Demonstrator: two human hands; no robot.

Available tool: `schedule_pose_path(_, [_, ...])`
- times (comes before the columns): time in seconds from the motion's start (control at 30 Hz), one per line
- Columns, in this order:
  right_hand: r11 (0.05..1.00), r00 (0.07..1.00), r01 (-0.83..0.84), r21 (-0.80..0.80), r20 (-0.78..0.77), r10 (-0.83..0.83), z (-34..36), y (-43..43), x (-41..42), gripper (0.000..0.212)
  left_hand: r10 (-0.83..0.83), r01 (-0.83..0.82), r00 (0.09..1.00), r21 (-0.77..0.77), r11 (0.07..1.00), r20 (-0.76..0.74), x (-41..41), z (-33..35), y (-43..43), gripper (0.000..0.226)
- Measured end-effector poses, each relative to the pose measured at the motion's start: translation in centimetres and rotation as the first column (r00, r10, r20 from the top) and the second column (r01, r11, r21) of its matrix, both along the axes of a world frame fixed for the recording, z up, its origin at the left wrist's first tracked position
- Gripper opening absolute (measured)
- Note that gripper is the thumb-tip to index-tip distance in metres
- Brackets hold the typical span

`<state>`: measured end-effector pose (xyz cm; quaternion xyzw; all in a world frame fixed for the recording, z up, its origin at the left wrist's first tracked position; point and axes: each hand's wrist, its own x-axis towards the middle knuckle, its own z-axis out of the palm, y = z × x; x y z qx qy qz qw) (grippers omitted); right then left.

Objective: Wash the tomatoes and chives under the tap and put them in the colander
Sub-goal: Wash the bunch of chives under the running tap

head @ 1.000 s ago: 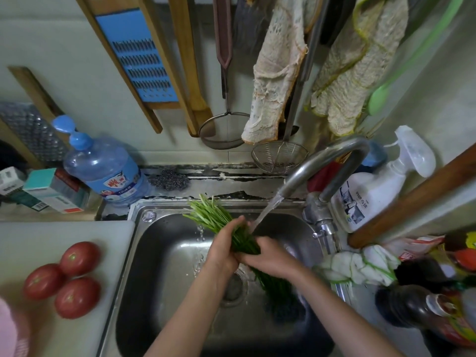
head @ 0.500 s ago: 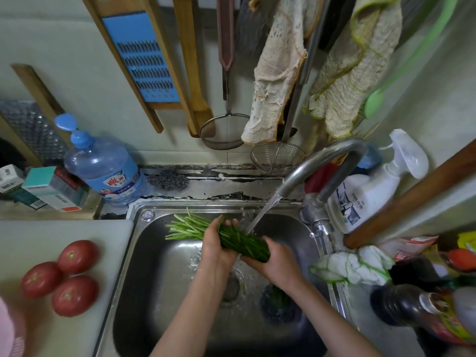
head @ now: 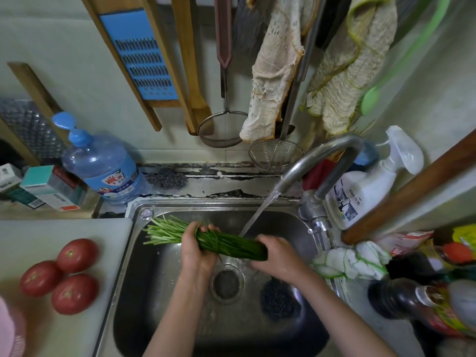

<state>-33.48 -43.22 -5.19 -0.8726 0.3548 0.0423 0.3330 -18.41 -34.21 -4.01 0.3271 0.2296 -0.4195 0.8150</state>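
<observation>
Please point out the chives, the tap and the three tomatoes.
chives [head: 226,244]: head view, middle of the bundle.
tap [head: 319,153]: head view, curved spout.
tomatoes [head: 74,293]: head view, nearest tomato's top.

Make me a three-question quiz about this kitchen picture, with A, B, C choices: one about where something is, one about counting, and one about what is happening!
1. Where are the tomatoes?
A. On the white cutting board left of the sink
B. In the sink
C. Hanging on the wall

2. How many tomatoes are there?
A. One
B. Three
C. Five

3. What is the tap doing?
A. It is off
B. It drips onto a plate
C. Water runs onto the chives

Answers:
1 A: they sit together on the board, untouched.
2 B: three red ones show.
3 C: a stream lands on the bunch, which the left hand and right hand hold over the drain.
</observation>
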Motion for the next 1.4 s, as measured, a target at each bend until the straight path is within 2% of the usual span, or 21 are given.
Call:
schedule_pose_path(0.1, [0.992,0.993,0.089,0.09,-0.091,-0.08,0.5,-1.8,-3.8,0.057,-0.084,0.075,0.983,0.06,0.995,0.162,1.0,0.6,1.0,0.033])
schedule_pose_path(0.23, [0.972,0.972,0.233,0.032,-0.034,-0.231,1.6,-4.3,-7.4,0.034,-0.237,0.168,0.914,0.225,0.96,0.33,2.1,0.4,2.3,0.022])
schedule_pose_path(0.3, [0.965,0.965,0.261,-0.012,0.011,-0.261,2.0,-5.0,-7.5,0.023,-0.279,0.185,0.894,0.278,0.943,0.35,1.9,0.3,2.6,0.013])
schedule_pose_path(0.37, [0.961,0.962,0.273,-0.034,0.009,-0.273,2.3,-5.3,-7.2,0.029,-0.342,0.226,0.858,0.316,0.921,0.382,1.3,0.5,2.8,0.006])
schedule_pose_path(0.43, [0.959,0.96,0.28,-0.055,-0.008,-0.28,2.4,-5.4,-6.9,0.038,-0.426,0.272,0.802,0.38,0.884,0.419,0.5,0.6,3.0,0.016])
schedule_pose_path(0.5, [0.954,0.956,0.292,-0.065,-0.018,-0.294,2.6,-5.2,-6.6,0.043,-0.497,0.3,0.747,0.443,0.845,0.442,-0.1,0.8,3.2,0.017])
schedule_pose_path(0.57, [0.952,0.953,0.301,-0.047,-0.011,-0.302,2.6,-5.3,-6.3,0.042,-0.556,0.324,0.69,0.49,0.809,0.463,-0.6,0.9,3.4,0.009])
schedule_pose_path(0.7, [0.96,0.96,0.278,-0.034,0.011,-0.278,3.4,-5.4,-5.1,0.043,-0.66,0.305,0.576,0.621,0.722,0.483,-1.3,0.6,3.7,0.019])
schedule_pose_path(0.83, [0.962,0.961,0.273,-0.015,-0.045,-0.273,4.7,-5.1,-4.4,0.042,-0.728,0.296,0.483,0.692,0.658,0.486,-2.0,1.0,4.3,0.012])
schedule_pose_path(0.9, [0.969,0.96,0.246,-0.035,-0.132,-0.248,4.8,-4.8,-4.3,0.036,-0.753,0.298,0.433,0.71,0.638,0.495,-2.0,1.3,4.8,0.008])
schedule_pose_path(0.97, [0.99,0.964,0.137,0.018,-0.233,-0.129,5.2,-3.3,-3.8,0.063,-0.762,0.303,0.382,0.709,0.637,0.523,-2.0,1.5,5.4,0.008])
schedule_pose_path(1.03, [0.99,0.96,-0.06,0.128,-0.264,0.092,5.3,-0.8,-2.9,0.092,-0.766,0.3,0.336,0.709,0.639,0.548,-2.1,1.9,5.7,0.012])
schedule_pose_path(1.1, [0.95,0.942,-0.223,0.217,-0.203,0.267,5.0,2.7,-1.5,0.113,-0.723,0.311,0.358,0.655,0.689,0.591,-2.1,2.5,6.1,0.023])
schedule_pose_path(1.13, [0.93,0.954,-0.244,0.276,-0.107,0.281,4.4,4.2,-0.6,0.12,-0.686,0.325,0.393,0.605,0.727,0.613,-2.2,2.9,6.2,0.021])
schedule_pose_path(1.23, [0.912,0.968,-0.18,0.369,0.229,0.098,3.0,7.6,2.5,0.124,-0.579,0.348,0.541,0.465,0.814,0.609,-2.3,4.2,6.7,0.011])
schedule_pose_path(1.3, [0.929,0.928,-0.119,0.351,0.372,-0.021,2.6,8.5,4.2,0.101,-0.523,0.346,0.642,0.397,0.85,0.561,-2.1,4.9,7.1,0.01])
schedule_pose_path(1.4, [0.972,0.932,-0.041,0.231,0.361,-0.046,3.1,9.2,5.5,0.054,-0.498,0.351,0.69,0.359,0.865,0.526,-0.9,5.7,8.1,0.009])
